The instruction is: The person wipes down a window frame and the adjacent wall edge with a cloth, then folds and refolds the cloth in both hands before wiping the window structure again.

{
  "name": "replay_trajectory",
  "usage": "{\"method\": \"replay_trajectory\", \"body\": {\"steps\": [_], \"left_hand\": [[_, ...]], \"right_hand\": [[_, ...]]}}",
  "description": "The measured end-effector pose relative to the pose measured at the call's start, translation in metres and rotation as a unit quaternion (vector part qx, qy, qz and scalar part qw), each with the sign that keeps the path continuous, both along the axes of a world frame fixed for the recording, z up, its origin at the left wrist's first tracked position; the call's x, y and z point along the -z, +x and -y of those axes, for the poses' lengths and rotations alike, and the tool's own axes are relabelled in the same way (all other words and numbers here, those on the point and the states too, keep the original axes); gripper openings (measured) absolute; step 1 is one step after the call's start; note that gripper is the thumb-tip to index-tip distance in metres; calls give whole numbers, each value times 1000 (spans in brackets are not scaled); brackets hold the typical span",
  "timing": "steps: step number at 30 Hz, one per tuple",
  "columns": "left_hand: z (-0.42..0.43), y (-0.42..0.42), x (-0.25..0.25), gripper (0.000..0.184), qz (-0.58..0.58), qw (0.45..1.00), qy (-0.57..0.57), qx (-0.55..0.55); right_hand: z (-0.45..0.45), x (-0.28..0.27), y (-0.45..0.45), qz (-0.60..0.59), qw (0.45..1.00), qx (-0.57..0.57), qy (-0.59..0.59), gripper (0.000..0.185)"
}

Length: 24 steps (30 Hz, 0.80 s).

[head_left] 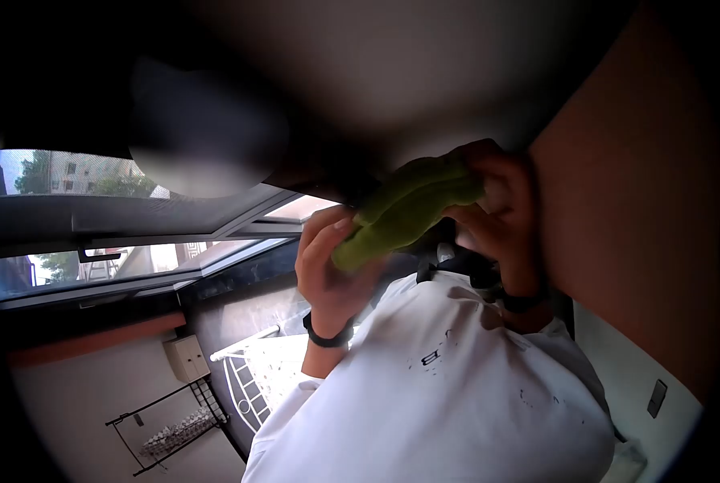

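Note:
Both of my hands are raised in front of my white shirt, with a folded green cloth (412,211) stretched slantwise between them. My left hand (328,258), with a black band at its wrist, has its fingers closed around the cloth's lower left end. Higher up, at the other end, my right hand (501,201) grips the cloth between thumb and fingers, partly in shadow. A black band also circles that wrist. The cloth looks thick and soft, with a fold running along it.
Windows (86,201) line the left side. Below them are a white metal bed frame (243,386), a small pale cabinet (185,359) and a black rack (167,419). A brown surface (629,185) fills the right. A blurred pale rounded shape (211,137) hangs at upper left.

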<state>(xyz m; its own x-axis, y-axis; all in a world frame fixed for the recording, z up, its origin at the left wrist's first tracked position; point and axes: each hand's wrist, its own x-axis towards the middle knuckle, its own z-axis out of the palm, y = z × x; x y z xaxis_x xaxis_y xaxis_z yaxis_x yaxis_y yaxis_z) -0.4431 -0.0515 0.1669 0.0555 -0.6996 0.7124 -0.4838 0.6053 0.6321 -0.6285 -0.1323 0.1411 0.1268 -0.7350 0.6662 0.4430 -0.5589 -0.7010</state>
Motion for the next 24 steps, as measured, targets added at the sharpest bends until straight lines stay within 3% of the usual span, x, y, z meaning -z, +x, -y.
{"method": "replay_trajectory", "body": {"steps": [2,3,8,11,18,20,21,23,24], "left_hand": [[2,-4,-2,59,27,999,1,-37],[3,-4,-1,59,29,999,1,-32],[-9,-4,-10,52,69,997,-38,-25],[-20,-7,-27,45,127,990,-50,-39],[-17,-21,-34,48,162,986,-41,16],[-16,-18,-30,48,155,987,-38,25],[-15,-16,-27,48,148,988,-34,34],[-13,-17,-23,54,154,986,-45,36],[-12,-19,-20,60,161,985,-58,35]], "right_hand": [[-7,-3,8,18,991,38,125,47],[-5,-4,9,20,991,43,126,47],[8,-16,10,-100,978,174,-53,46],[3,-33,10,-153,948,271,-68,44],[-10,-36,31,-83,978,185,44,41],[-9,-38,38,73,978,166,101,40],[-7,-36,35,73,978,168,102,40],[-3,-33,23,-149,956,247,-52,42],[-3,-32,21,-146,955,251,-51,42]]}}
